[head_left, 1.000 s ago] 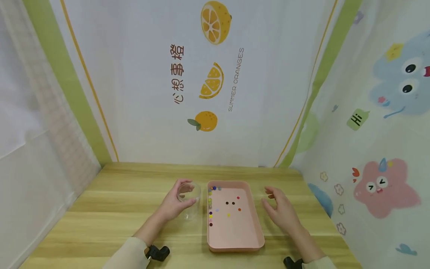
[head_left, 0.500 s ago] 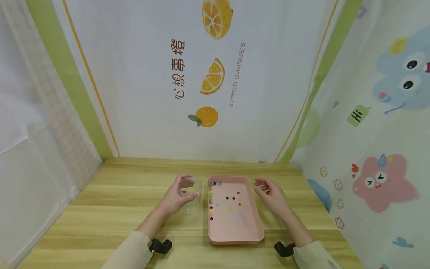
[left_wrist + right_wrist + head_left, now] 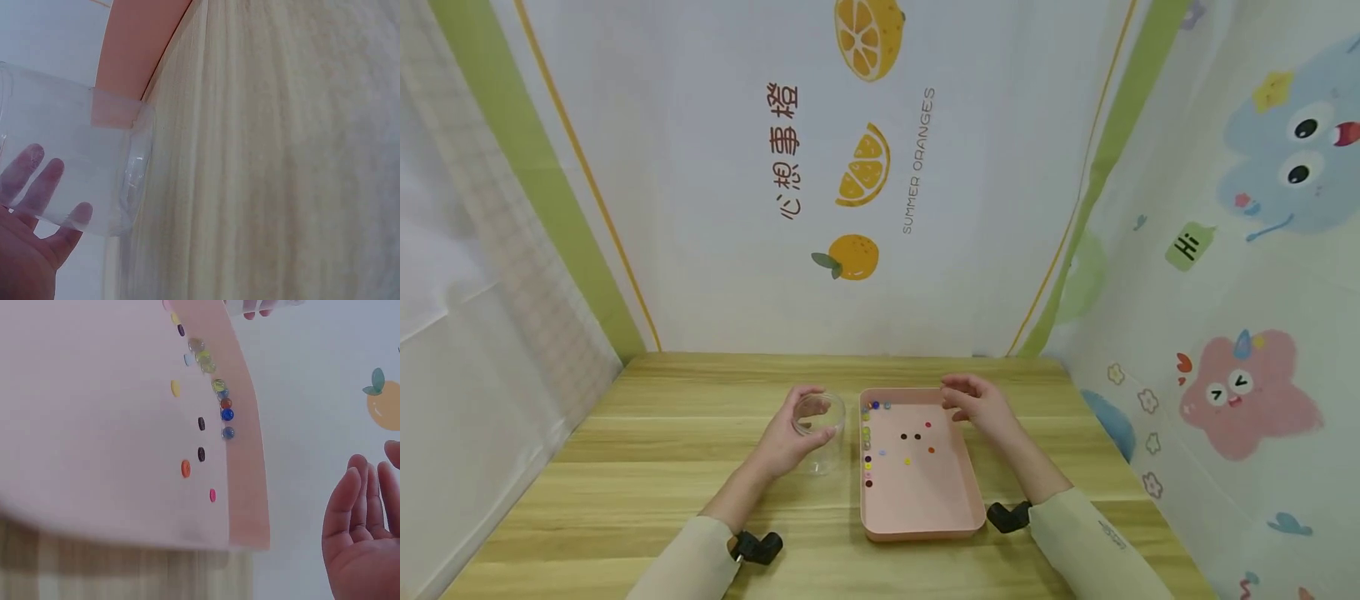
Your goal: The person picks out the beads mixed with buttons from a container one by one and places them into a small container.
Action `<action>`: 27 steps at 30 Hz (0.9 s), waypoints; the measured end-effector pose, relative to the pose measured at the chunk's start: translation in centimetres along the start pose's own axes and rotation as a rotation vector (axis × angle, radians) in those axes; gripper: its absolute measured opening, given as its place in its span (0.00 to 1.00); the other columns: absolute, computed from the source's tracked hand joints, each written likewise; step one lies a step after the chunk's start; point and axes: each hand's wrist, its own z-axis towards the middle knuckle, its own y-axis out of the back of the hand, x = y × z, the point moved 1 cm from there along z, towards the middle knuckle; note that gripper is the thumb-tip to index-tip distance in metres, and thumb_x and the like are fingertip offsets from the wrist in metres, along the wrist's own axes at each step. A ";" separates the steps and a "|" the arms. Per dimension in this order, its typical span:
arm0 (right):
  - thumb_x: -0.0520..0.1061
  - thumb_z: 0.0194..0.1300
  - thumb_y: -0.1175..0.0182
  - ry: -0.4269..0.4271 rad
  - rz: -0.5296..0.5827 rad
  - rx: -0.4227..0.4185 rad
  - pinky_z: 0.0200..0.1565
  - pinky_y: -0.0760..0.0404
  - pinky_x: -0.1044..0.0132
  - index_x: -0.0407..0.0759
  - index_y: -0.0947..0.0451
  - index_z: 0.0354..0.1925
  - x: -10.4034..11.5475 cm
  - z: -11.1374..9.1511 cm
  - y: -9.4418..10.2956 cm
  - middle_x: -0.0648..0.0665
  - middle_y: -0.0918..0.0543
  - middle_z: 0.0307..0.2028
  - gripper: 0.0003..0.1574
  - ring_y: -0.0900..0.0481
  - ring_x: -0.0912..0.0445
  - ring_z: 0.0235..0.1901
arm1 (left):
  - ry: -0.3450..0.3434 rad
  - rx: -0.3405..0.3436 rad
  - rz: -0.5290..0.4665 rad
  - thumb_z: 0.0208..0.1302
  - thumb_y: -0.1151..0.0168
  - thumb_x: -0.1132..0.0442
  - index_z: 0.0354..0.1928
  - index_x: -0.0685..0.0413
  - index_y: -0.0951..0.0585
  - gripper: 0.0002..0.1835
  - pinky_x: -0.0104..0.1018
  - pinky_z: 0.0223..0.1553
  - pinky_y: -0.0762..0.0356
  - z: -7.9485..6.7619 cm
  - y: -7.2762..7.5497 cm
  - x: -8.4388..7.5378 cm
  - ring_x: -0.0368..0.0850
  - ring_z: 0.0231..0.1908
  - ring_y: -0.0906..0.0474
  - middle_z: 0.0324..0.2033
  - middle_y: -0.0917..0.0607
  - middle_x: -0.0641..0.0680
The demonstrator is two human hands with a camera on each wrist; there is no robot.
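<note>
My left hand [image 3: 784, 440] grips a clear plastic jar [image 3: 822, 457] that stands upright just left of the pink tray [image 3: 917, 510]. In the left wrist view, fingers [image 3: 39, 190] show through the jar's wall, and its base is close to the tabletop. Several glass marbles [image 3: 227, 414] line the tray's left side and far left corner. Small round buttons lie there too, among them an orange button [image 3: 185, 468] and a yellow button [image 3: 175, 388] on the tray floor. Over the tray's far right corner is my right hand [image 3: 987, 410], fingers loosely bent, nothing held.
The wood-grain table [image 3: 647, 467] extends around the tray. A white curtain [image 3: 722, 275] with orange prints hangs at the table's back edge, and a patterned cloth wall [image 3: 1225, 292] rises on the right. Black wrist cameras sit by both sleeves.
My right hand has moved left and away from me, from beside the tray to over its far right corner. The left hand keeps its grip on the jar, and the view shifts slightly.
</note>
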 end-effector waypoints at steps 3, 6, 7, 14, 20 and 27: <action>0.49 0.79 0.33 -0.026 0.044 0.007 0.47 0.13 0.64 0.38 0.21 0.69 -0.1 0.7 -0.5 0.40 0.12 0.57 0.28 0.13 0.54 0.48 | 0.000 0.002 -0.003 0.69 0.27 0.62 0.77 0.52 0.35 0.39 0.71 0.72 0.30 0.0 0.0 0.0 0.67 0.72 0.24 0.71 0.20 0.70; 0.49 0.79 0.33 -0.044 0.059 0.014 0.47 0.13 0.63 0.39 0.20 0.70 -0.1 1.2 -1.1 0.41 0.12 0.57 0.28 0.13 0.49 0.51 | -0.001 0.006 0.005 0.70 0.27 0.61 0.77 0.53 0.35 0.39 0.70 0.72 0.30 0.0 0.0 0.1 0.68 0.72 0.25 0.71 0.20 0.70; 0.50 0.79 0.33 -0.049 0.058 0.016 0.48 0.13 0.63 0.39 0.20 0.70 -0.1 1.4 -1.3 0.39 0.12 0.58 0.28 0.13 0.48 0.52 | 0.000 0.006 0.006 0.70 0.27 0.62 0.77 0.53 0.35 0.39 0.70 0.72 0.30 0.0 0.0 0.1 0.68 0.72 0.25 0.71 0.20 0.70; 0.48 0.79 0.34 -0.044 0.022 0.063 0.49 0.13 0.60 0.41 0.19 0.70 -0.2 2.6 -2.7 0.31 0.17 0.66 0.27 0.13 0.48 0.52 | 0.000 0.000 0.008 0.69 0.27 0.62 0.77 0.52 0.34 0.39 0.70 0.72 0.29 0.1 0.1 0.1 0.68 0.71 0.24 0.71 0.20 0.70; 0.46 0.78 0.33 -0.035 -0.003 0.084 0.49 0.13 0.59 0.41 0.18 0.67 -0.4 3.4 -3.8 0.34 0.14 0.63 0.24 0.13 0.47 0.52 | -0.001 0.006 -0.001 0.68 0.27 0.62 0.75 0.49 0.33 0.37 0.71 0.71 0.28 0.2 0.1 0.1 0.70 0.71 0.24 0.70 0.20 0.71; 0.48 0.79 0.34 -0.048 -0.060 0.073 0.47 0.14 0.61 0.44 0.16 0.65 -0.5 3.9 -5.0 0.40 0.12 0.58 0.21 0.12 0.45 0.52 | 0.007 -0.009 -0.005 0.65 0.24 0.64 0.75 0.51 0.32 0.39 0.70 0.70 0.26 0.4 0.1 0.2 0.68 0.69 0.22 0.67 0.19 0.71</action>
